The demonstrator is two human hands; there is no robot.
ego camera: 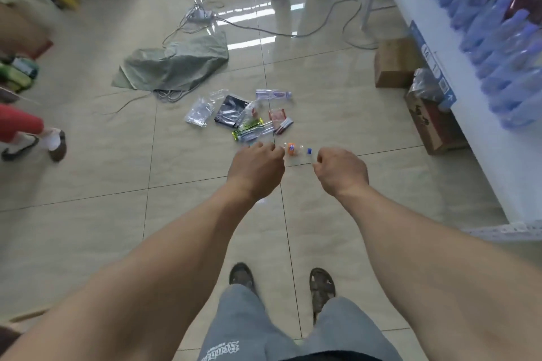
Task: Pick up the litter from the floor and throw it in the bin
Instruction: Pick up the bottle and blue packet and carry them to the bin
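Observation:
Litter lies in a pile on the tiled floor ahead: a clear bottle with an orange label and blue cap (296, 150), a green-labelled bottle (249, 129), a clear water bottle (272, 94), a black packet (230, 111), a red wrapper (278, 119) and a clear plastic bag (199, 111). Both my arms stretch forward above the floor. My left hand (255, 168) and my right hand (341, 171) hang with fingers curled in, and nothing shows in either. The orange-labelled bottle appears between them, farther off. No bin is in view.
A grey-green woven sack (173, 66) lies beyond the pile, with cables (264, 29) trailing across the floor. Cardboard boxes (396, 63) sit under a white shelf (481, 114) of blue bottles on the right. One person stands at the back, another at the left edge.

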